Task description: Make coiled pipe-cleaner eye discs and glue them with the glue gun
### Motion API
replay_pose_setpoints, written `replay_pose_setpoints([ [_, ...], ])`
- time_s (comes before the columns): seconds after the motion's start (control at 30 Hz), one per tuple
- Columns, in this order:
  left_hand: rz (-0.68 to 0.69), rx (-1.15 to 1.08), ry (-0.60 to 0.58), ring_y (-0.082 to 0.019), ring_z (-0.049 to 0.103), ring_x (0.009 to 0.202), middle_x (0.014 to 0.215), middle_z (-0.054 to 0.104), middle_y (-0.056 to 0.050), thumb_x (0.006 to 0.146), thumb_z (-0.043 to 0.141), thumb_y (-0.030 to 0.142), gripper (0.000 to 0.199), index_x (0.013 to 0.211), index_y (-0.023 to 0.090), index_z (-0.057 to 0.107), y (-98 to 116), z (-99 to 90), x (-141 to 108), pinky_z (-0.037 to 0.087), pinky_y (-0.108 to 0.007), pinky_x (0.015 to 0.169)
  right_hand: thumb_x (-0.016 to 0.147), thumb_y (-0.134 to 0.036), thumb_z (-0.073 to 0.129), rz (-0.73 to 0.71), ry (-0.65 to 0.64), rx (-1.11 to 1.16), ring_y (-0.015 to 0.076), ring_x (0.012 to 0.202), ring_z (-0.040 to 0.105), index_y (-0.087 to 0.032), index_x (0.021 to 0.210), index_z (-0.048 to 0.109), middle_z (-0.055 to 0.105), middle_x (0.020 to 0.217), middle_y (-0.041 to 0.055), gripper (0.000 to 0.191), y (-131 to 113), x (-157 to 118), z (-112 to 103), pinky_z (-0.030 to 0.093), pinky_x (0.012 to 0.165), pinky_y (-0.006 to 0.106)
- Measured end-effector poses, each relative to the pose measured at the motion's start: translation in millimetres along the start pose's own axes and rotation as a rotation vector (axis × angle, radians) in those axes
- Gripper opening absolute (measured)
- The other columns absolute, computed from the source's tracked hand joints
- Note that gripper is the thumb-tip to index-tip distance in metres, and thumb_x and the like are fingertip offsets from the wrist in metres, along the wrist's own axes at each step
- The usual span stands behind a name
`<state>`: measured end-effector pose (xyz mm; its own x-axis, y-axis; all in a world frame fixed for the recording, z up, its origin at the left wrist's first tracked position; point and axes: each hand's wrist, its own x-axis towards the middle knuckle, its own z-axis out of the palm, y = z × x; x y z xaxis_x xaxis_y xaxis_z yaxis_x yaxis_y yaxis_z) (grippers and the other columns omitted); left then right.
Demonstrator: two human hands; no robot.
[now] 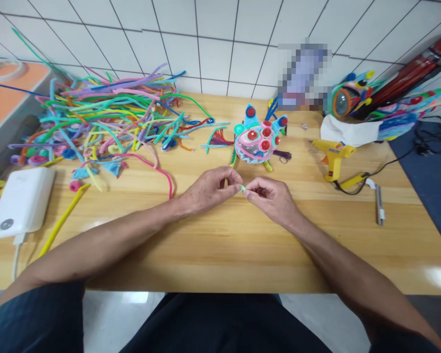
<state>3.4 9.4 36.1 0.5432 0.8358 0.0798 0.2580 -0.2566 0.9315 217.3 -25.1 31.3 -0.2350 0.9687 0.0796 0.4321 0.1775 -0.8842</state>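
Observation:
My left hand [215, 190] and my right hand [271, 198] meet over the middle of the wooden table, fingertips pinched close together. Between them shows a short bit of light green pipe cleaner [243, 188], mostly hidden by the fingers. Both hands are closed on it, one at each end. Just beyond them stands a colourful craft figure [256, 142] made of pipe cleaners, with red round pieces, blue ear-like points and yellow-green legs. A fan of dark red and blue strands [220, 138] sticks out on its left side.
A big heap of pipe cleaners [110, 113] covers the back left. At the left lies a white power bank [21, 201] with a cable. Right of the figure are a yellow glue gun [332, 156], a utility knife [379, 206] and a dark red cylinder [404, 73]. A tiled wall closes off the back.

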Motion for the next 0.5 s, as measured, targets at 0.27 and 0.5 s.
replay_pose_setpoints([
  [0.27,-0.045,-0.104,-0.015,-0.010,0.044,0.065,0.072,0.055,0.003,0.092,0.061,0.035,0.020,0.086,0.016,0.062,-4.7,6.0,-2.0,0.036,-0.023,0.061,0.088,-0.025,0.069,-0.093,0.061,-0.090,0.0126,0.062,0.054,-0.021,0.077,0.072,0.066,0.068,-0.0008,0.012,0.1,0.4,-0.7,0.040,0.060,0.028],
  [0.5,-0.068,-0.286,0.091,-0.011,0.050,0.070,0.078,0.059,0.002,0.092,0.064,0.038,0.023,0.089,0.016,0.062,-7.5,17.4,-5.1,0.042,-0.025,0.067,0.089,-0.038,0.071,-0.004,0.082,0.057,0.0134,0.063,0.056,-0.021,0.083,0.074,0.069,0.073,0.0007,0.019,-0.1,-1.0,5.3,0.041,0.058,0.028],
])
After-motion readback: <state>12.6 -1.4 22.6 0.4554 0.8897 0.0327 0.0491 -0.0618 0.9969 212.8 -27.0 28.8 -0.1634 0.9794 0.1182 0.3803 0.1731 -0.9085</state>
